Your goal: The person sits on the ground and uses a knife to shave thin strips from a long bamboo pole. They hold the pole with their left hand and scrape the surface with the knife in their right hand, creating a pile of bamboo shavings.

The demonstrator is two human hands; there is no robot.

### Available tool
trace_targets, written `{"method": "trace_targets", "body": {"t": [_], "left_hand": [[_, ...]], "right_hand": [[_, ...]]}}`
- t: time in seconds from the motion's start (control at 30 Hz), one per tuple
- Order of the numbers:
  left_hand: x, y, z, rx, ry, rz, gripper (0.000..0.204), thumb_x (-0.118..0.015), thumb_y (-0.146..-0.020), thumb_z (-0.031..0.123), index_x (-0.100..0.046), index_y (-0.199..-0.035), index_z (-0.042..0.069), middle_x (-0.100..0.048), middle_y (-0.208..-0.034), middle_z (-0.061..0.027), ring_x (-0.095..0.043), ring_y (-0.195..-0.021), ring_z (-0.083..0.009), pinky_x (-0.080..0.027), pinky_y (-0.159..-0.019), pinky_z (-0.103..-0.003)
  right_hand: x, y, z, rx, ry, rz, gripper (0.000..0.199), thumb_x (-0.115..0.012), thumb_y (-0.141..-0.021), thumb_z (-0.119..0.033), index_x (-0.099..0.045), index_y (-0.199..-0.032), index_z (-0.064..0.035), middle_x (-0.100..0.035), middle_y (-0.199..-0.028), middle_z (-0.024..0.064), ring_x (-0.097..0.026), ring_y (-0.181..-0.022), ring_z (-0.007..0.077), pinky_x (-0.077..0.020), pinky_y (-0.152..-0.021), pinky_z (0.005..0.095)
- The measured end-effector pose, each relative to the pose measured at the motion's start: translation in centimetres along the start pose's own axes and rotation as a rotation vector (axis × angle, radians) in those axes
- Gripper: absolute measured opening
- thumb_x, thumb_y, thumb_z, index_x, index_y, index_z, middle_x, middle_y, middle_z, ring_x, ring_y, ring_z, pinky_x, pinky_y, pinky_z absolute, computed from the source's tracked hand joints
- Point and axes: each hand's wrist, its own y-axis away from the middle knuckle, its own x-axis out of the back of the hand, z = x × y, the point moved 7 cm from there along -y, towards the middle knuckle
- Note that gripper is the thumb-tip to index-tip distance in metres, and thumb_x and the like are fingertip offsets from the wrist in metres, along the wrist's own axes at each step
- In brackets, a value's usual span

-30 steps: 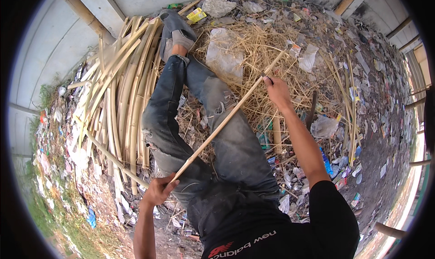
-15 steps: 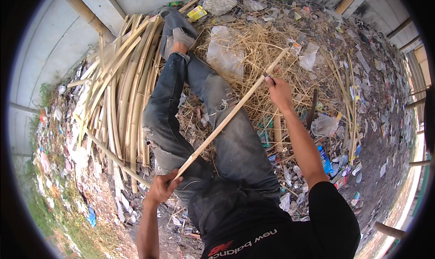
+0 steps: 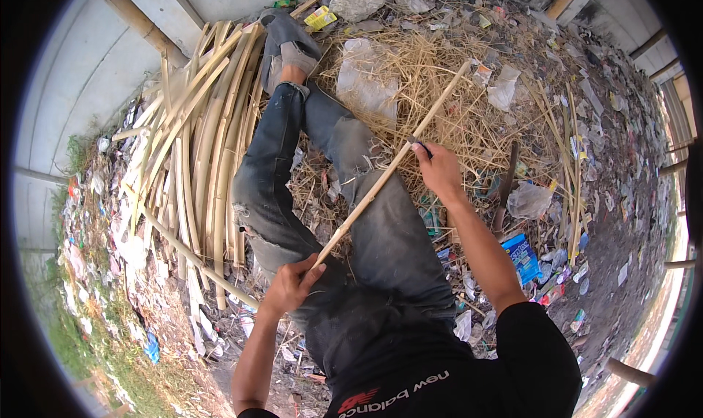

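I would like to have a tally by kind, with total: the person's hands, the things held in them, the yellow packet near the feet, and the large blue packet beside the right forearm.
Hands (left hand, right hand): 2
Held pale strip: 1
Held dark tool: 1
Yellow packet: 1
Blue packet: 1
Total: 6

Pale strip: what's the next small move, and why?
Probably slide the dark tool in the right hand a short way along the pale strip: it sits at the strip partway up, and the left hand grips the near end.
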Motion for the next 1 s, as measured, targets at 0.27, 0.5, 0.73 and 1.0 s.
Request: {"method": "trace_targets", "body": {"t": [0.27, 0.5, 0.73, 1.0], "left_hand": [[-2.6, -3.3, 2.6, -0.016, 0.210, -0.038, 0.051, -0.064, -0.108, 0.040, -0.070, -0.130, -0.005, -0.049, -0.062, -0.0094, -0.047, -0.062, -0.0120, -0.044, -0.061, -0.037], [-4.5, -5.1, 1.6, 0.092, 0.383, -0.104, 0.047, -0.062, -0.109, 0.042, -0.066, -0.087, 0.001, -0.045, -0.062, 0.0054, -0.041, -0.053, -0.0057, -0.033, -0.049, -0.028], [-5.3, -4.1, 0.5, 0.136, 0.504, -0.164, 0.045, -0.065, -0.108, 0.043, -0.071, -0.105, -0.001, -0.049, -0.067, 0.0056, -0.043, -0.061, -0.0045, -0.035, -0.054, -0.027], [-2.3, -5.5, 7.1, -0.245, 0.742, 0.212, 0.042, -0.056, -0.113, 0.022, -0.061, -0.140, -0.009, -0.063, -0.086, 0.0019, -0.053, -0.071, -0.0059, -0.042, -0.063, -0.024]], "right_hand": [[-3.6, 8.4, -7.2, 0.227, 0.003, -0.305, 0.040, -0.061, -0.105, -0.040, -0.073, -0.093, -0.0038, -0.069, -0.073, 0.0239, -0.068, -0.073, 0.0483, -0.0533, -0.067, 0.0562], [-4.4, 8.7, -6.9, 0.231, 0.047, -0.268, 0.042, -0.059, -0.106, -0.040, -0.073, -0.095, -0.0020, -0.068, -0.072, 0.0233, -0.068, -0.072, 0.0445, -0.0526, -0.066, 0.0518], [-3.9, 9.9, -6.4, -0.216, -0.627, -0.957, 0.042, -0.068, -0.104, -0.042, -0.073, -0.094, -0.0010, -0.056, -0.069, -0.0030, -0.051, -0.062, 0.0093, -0.0411, -0.059, 0.0314], [1.7, 7.9, -10.7, 0.167, -0.707, -0.270, 0.035, -0.085, -0.090, -0.037, -0.075, -0.098, -0.0043, -0.053, -0.075, -0.0026, -0.045, -0.067, 0.0074, -0.0363, -0.060, 0.0279]]}}
